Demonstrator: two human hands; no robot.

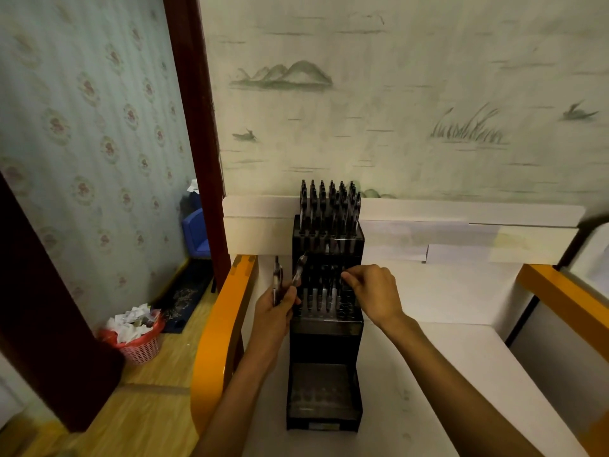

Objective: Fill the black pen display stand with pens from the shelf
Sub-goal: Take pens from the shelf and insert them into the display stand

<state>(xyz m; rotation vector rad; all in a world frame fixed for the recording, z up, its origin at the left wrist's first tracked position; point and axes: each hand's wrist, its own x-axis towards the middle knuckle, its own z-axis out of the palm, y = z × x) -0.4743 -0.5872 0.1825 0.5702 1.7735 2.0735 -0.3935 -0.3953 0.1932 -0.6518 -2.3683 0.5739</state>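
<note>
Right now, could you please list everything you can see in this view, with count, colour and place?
Pen display stand: one, black, tiered, on the white surface against the wall.
Pens in top tier: many, dark, upright, exact count unclear.
Pens in middle tier: several, dark, partly filling it.
Bottom tier: appears to hold no pens.
White surface: one, under the stand.
Orange rails: two, at either side.
Waste basket: one, pink-red, paper-filled, on the floor left.
Blue container: one, by the doorway.
Left hand: holds a few loose pens.
Right hand: fingers at the middle tier.
</note>
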